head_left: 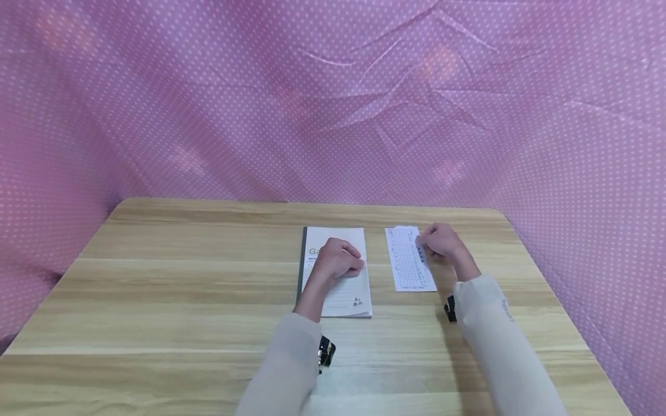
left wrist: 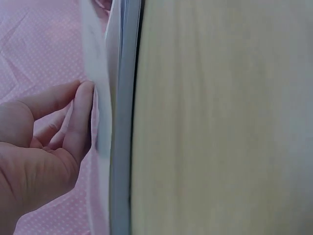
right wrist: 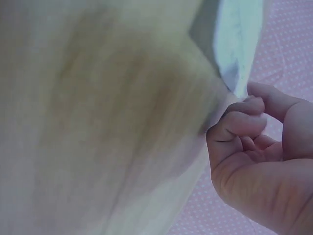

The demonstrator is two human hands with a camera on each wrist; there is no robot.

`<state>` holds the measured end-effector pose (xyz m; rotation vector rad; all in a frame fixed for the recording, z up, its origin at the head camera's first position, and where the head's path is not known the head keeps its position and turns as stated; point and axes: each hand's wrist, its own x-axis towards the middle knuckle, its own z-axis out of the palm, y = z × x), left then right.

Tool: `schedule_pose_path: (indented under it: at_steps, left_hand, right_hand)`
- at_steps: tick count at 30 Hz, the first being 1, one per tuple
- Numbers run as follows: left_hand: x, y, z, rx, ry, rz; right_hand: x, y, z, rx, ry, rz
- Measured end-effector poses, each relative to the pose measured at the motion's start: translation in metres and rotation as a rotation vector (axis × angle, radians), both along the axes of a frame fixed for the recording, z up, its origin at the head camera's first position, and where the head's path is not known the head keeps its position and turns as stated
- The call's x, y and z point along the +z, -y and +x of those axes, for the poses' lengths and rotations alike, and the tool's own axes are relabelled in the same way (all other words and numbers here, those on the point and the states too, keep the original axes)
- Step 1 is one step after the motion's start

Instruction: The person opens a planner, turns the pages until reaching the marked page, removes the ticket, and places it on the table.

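Note:
A notebook (head_left: 343, 294) with a dark spine lies on the table, its pale cover printed with lettering. My left hand (head_left: 338, 258) is over it, thumb and finger pinched at the cover near the right edge. In the left wrist view, the cover (left wrist: 102, 132) bulges away from the pages beside the left hand (left wrist: 54, 132). Right of the notebook is a white printed paper form (head_left: 408, 260) with a grid. My right hand (head_left: 442, 241) pinches its upper right edge. The right wrist view shows a paper corner (right wrist: 237, 54) at the thumb and curled fingers of the right hand (right wrist: 259, 142).
The wood-grain table (head_left: 171, 306) spreads wide left of the notebook. A pink dotted cloth (head_left: 260, 127) hangs behind and along both sides. Dark devices are strapped at the left wrist (head_left: 326, 351) and the right wrist (head_left: 450, 309).

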<state>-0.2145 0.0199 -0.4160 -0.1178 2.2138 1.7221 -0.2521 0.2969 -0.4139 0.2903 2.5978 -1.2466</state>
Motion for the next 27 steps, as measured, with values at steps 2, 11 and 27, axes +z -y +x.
schedule_pose_path:
  at_steps: [2,11,27]
  left_hand:
    - [0.003,0.0,-0.001,0.0,-0.001,-0.02]
    - [0.01,0.011,-0.003,0.001,-0.125,-0.136]
    - [0.017,0.055,-0.009,0.042,-0.179,-0.217]
  right_hand:
    - [0.002,-0.001,-0.001,0.016,-0.017,-0.012]
    - [0.017,0.015,0.002,0.063,-0.1,0.013]
    - [0.02,0.049,0.016,0.147,-0.289,-0.028]
